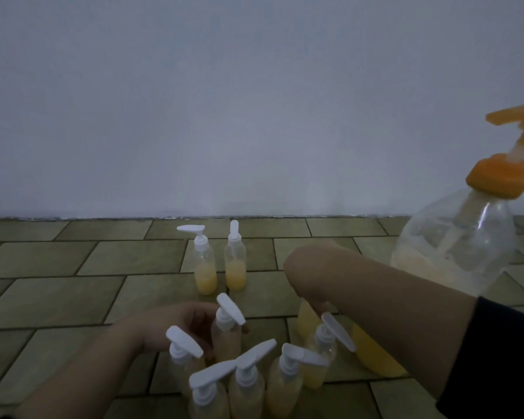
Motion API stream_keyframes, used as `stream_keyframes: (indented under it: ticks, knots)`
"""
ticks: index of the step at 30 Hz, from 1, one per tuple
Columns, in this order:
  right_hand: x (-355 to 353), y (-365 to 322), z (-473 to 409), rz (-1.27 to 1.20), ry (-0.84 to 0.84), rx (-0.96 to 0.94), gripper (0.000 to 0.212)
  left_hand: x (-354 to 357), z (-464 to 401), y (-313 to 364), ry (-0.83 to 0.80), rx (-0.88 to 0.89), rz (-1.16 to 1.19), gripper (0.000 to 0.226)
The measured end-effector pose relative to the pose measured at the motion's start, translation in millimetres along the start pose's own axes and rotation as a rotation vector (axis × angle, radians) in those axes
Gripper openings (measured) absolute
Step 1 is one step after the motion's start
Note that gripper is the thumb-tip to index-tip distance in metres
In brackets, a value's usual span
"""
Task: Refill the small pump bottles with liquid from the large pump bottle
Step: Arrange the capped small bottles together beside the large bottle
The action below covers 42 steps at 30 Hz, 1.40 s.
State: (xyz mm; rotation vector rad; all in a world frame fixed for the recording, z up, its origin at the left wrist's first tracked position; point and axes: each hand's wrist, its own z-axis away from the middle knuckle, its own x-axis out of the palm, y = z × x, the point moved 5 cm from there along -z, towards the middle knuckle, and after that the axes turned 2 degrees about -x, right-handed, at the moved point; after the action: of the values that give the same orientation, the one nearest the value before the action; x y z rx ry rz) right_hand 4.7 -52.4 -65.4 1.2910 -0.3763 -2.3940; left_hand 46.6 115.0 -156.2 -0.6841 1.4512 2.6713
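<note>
Selecting the next refill: left hand [176, 323] curled round a small clear white-pumped bottle [227, 331] in the near cluster; right hand [307, 285] seemingly gripping something yellow, grip unclear. Next: bringing it to the large clear orange-pumped bottle [457, 240], far right.

1. A dim indoor room, most likely in a home, though the frame cannot settle which kind of room it is.
2. A floor [73, 267] of olive-brown rectangular tiles with dark grout lines fills the lower half of the frame.
3. A plain, bare grey-white wall [224, 101] fills the upper half, meeting the tiles at a rough seam.
4. The small pump bottles [206, 261] stand directly on the tiles at centre.
</note>
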Motion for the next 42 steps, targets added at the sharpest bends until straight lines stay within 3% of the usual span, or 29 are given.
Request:
stream_keyframes:
  ticks: [4, 7, 12, 18, 26, 34, 38, 41, 42]
  knots:
    - [-0.1, 1.8, 0.4, -0.010, 0.010, -0.017, 0.009, -0.4, -10.3, 6.2, 0.110, -0.079, -0.086, 0.032]
    - [-0.8, 6.5, -3.1, -0.065, 0.045, -0.003, 0.006, -1.1, -15.0, 4.6, 0.065, -0.040, -0.061, 0.032]
    - [1.5, 15.9, -16.3, -0.136, 0.057, 0.079, 0.019, -3.7, -33.5, 16.0, 0.189, 0.086, 0.011, 0.049]
    - [-2.4, 37.9, -29.0, -0.256, 0.025, 0.173, 0.027, 2.6, -56.0, 27.5, 0.290, 0.156, -0.014, 0.053]
    - [-6.0, 55.4, -43.8, -0.327, 0.002, 0.279, 0.012, -1.6, -77.5, 33.3, 0.419, 0.185, -0.077, 0.046]
    - [-9.2, 62.9, -50.4, -0.355, -0.064, 0.325, 0.052, -4.7, -93.5, 41.2, 0.607, 0.106, -0.187, 0.039]
    - [-16.4, 57.6, -42.0, -0.279, -0.078, 0.246, 0.044, -5.1, -99.5, 42.8, 0.668, 0.081, -0.190, 0.038]
    - [-20.6, 55.9, -41.7, -0.303, -0.048, 0.206, 0.014, -6.5, -101.3, 42.1, 0.689, 0.067, -0.187, 0.039]
    - [-20.2, 56.8, -43.0, -0.297, -0.045, 0.207, 0.021, -7.2, -101.1, 42.1, 0.696, 0.064, -0.187, 0.039]
